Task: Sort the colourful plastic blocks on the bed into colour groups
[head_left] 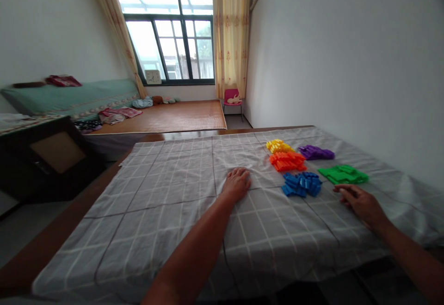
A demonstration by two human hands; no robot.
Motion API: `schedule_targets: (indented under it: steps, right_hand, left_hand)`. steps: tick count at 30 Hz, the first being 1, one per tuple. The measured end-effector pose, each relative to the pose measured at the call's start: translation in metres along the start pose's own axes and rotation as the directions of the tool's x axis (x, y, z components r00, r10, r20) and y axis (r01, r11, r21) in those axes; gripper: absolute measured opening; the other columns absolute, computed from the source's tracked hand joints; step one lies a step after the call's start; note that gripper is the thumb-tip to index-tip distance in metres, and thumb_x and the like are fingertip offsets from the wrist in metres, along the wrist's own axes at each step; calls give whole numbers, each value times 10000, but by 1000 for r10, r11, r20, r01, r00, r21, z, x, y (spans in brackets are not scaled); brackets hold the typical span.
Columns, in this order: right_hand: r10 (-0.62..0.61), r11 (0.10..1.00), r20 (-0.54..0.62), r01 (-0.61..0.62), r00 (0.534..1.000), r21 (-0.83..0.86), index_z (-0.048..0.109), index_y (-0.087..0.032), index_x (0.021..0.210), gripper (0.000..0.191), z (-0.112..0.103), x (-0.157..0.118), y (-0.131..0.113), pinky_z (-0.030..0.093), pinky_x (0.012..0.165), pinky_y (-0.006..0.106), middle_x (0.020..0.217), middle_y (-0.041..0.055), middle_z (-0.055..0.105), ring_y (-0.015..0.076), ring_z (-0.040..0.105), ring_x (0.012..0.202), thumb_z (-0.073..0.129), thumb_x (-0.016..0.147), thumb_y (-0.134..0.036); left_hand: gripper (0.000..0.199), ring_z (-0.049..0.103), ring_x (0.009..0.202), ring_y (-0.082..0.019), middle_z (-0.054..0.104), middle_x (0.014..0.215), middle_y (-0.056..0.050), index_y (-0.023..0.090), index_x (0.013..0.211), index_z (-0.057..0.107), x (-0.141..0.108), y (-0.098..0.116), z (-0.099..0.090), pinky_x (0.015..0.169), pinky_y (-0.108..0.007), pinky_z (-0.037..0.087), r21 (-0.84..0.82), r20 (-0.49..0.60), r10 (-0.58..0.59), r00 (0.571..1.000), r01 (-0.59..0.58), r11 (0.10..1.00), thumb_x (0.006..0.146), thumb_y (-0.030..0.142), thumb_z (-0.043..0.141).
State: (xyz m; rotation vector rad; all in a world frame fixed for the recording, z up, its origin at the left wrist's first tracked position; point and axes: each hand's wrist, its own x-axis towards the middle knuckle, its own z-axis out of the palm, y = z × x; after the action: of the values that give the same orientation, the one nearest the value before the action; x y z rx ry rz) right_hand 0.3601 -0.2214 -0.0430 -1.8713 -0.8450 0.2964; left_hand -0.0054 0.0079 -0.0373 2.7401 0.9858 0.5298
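At far left, a dark cabinet [58, 152] stands beyond the brown wooden edge of a bench [58, 231]. Behind, a bed with a brown mat [187, 115] reaches toward a window. On the sill is a square clock [152, 77], its markings too small to read. A gray checked cloth [166, 212] covers most of the bench; a broad stretch of it lies between the left edge and the person's left hand [237, 184], which rests palm down near the middle, grip relaxed, fingers extended. A pink chair [229, 93] stands by the curtain in the background.

To the right of that hand, with a strip of cloth between, five piles of colored plastic pieces sit close together: yellow pile [278, 146] at the back, orange pile [287, 161] against its near side, blue pile [301, 184] nearest the person, purple pile [316, 152] behind, and green pile [343, 174] farthest right. The right hand [357, 202] is just beside the green pile's near edge, its grip narrow, thumb and curled fingers close together; whether they pinch anything cannot be told. More cloth runs right toward a white wall [347, 64].
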Motion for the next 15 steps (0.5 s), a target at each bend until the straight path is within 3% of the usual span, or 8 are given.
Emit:
schedule_targets:
  steps: [8,15]
  right_hand:
    - [-78,995,87,83,993,-61,689,-208,910,361,0,1,0,496,525,304,870,81,733,183,604,578,608,697,-488]
    - [-145,988,191,132,971,79,681,-211,901,351,2,-7,-9,545,573,300,893,79,738,177,622,598,621,739,-517]
  left_hand:
    - [402,445,1312,-244,553,1400,-34,284,1300,590,5,-3,-4,1102,-425,343,18,-7,-41,999,41,999,969,404,395]
    - [396,468,1304,-219,568,1391,-23,278,1274,616,7,-2,-9,1106,-392,353,26,-2,-59,998,59,998,973,397,390]
